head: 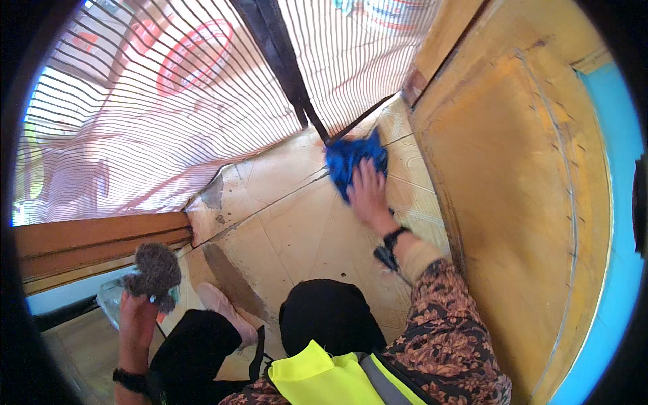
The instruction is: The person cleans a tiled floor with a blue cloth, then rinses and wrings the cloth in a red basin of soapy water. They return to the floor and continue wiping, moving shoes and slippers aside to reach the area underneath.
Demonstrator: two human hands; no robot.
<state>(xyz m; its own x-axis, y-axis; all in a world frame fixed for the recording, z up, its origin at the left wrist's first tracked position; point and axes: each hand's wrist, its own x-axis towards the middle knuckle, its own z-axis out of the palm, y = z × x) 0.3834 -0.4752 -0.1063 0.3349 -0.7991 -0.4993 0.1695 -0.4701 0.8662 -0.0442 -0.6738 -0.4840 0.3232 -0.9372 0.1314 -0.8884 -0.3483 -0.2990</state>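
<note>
My right hand (pixel 368 193) lies on a crumpled blue cloth (pixel 354 157), fingers stretched over it, pressing it to the beige tiled floor (pixel 288 223). The hand is slightly blurred. The cloth touches the foot of a dark strip on the striped mesh curtain (pixel 202 121). At the lower left, my left hand (pixel 137 314) is raised and grips a grey-brown fibrous scouring pad (pixel 158 271). Its fingers are partly hidden behind the pad. Beside that hand is a clear plastic thing (pixel 109 298), whose kind I cannot tell.
A worn wooden door (pixel 506 177) stands along the right, with a blue surface (pixel 597 212) beyond. Left is a wooden frame (pixel 101 243). Through the curtain shows a red-rimmed basin (pixel 195 58). Dark patches (pixel 235 283) mark the floor near my foot (pixel 223 309).
</note>
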